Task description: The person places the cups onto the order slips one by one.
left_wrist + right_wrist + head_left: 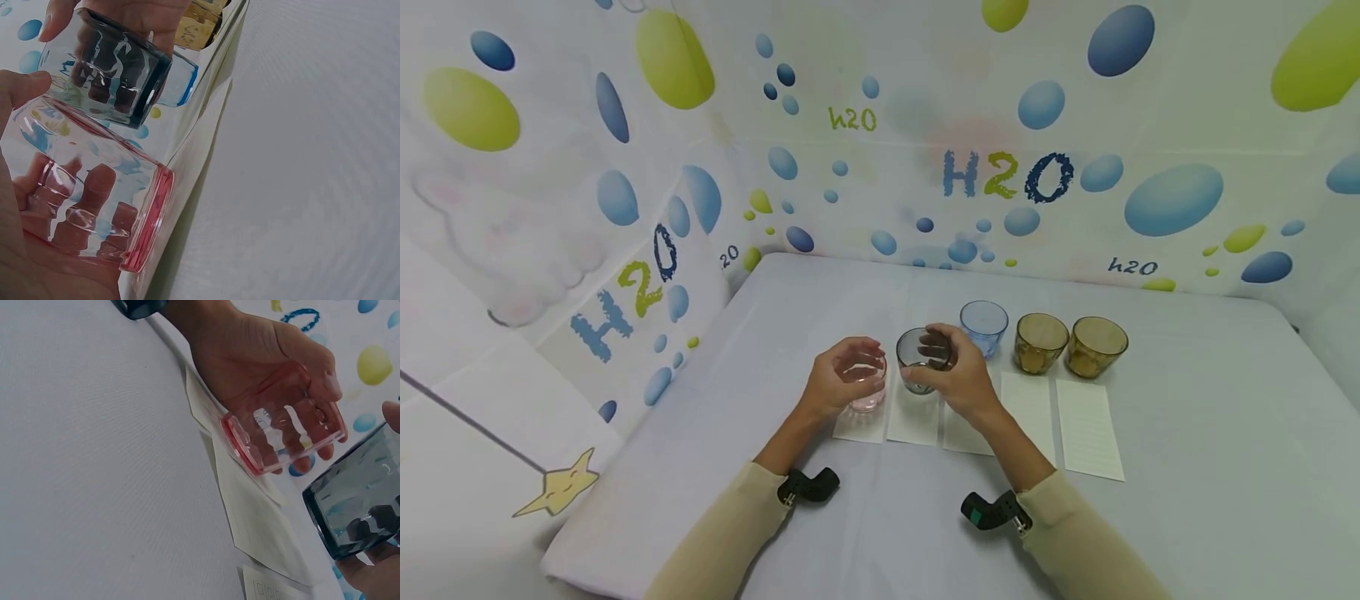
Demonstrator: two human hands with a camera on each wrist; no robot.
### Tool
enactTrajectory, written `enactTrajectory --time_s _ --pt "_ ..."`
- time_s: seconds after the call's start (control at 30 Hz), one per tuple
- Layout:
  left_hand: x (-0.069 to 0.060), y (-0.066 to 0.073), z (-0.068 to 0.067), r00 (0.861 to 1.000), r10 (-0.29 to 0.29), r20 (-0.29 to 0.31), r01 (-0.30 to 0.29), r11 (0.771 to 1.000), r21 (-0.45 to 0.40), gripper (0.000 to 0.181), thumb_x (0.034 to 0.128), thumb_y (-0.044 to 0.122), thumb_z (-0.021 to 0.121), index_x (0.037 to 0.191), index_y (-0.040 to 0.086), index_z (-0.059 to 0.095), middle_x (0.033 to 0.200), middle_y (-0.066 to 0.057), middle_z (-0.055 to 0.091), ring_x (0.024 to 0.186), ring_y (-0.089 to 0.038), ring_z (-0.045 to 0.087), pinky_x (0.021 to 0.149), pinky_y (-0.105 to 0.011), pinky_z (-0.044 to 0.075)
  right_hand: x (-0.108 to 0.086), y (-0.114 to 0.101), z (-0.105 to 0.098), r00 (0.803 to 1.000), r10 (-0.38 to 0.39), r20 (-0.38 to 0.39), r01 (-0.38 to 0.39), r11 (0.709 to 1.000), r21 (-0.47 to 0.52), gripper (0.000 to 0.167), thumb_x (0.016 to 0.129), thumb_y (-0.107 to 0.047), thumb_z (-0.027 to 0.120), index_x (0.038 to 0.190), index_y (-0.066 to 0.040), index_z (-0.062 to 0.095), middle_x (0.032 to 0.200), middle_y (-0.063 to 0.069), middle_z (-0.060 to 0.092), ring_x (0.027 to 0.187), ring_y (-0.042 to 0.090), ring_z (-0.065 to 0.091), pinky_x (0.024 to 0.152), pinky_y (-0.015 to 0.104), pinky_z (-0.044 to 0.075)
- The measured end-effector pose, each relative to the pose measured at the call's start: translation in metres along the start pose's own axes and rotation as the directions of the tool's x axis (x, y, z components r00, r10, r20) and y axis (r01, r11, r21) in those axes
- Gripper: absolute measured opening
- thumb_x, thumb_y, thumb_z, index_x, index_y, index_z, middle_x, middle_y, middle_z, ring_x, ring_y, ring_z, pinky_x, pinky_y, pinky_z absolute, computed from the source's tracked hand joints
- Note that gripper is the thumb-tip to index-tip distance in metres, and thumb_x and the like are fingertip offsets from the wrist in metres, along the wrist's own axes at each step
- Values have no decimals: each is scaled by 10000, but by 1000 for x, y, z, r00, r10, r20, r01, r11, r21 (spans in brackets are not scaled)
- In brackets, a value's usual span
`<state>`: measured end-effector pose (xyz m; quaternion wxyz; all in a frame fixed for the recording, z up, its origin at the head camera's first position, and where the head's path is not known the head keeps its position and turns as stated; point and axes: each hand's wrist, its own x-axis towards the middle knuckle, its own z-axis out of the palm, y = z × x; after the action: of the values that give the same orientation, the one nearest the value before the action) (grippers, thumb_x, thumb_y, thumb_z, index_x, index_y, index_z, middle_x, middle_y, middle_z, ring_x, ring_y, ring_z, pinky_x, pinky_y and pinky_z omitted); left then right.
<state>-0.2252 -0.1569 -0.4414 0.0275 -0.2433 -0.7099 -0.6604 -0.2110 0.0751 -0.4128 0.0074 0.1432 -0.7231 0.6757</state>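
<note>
Evidently closeness was the hazard: the person's left hand (835, 379) had its fingers curled round a clear pink glass tumbler (868, 403) at the leftmost off-white paper strip (859, 430), while the right hand (964, 375) gripped a smoky grey glass tumbler (912, 355) just beside it, over the 2nd strip (912, 423). To my eye, an inward wrist turn could have clinked those 2; a backward one might have bumped the transparent blue glass tumbler (984, 327). I couldn't tell whether the pink base touched paper; if so, dragging might have skewed it.
</note>
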Motion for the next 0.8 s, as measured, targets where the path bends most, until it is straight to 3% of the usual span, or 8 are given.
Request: enactTrajectory --time_s 0.2,0.8 --pt "-1 -2 -1 1000 6 -2 -6 1000 9 545 798 -91 763 1296 -111 543 1191 -273 631 1100 -448 625 1000 -574 520 -2 0 2 1000 -6 22 6 1000 -11 748 803 -97 841 1437 -1 455 1359 222 559 1263 361 560 1069 510 490" --pt "-1 0 0 1000 13 5 -13 1000 -5 514 802 -78 768 1279 -43 578 1182 -276 631 1086 -441 630 985 -541 540 -4 13 3 997 43 68 -44 999 9 752 802 -107 844 1429 -5 442 1377 236 538 1272 387 556 1085 498 480"
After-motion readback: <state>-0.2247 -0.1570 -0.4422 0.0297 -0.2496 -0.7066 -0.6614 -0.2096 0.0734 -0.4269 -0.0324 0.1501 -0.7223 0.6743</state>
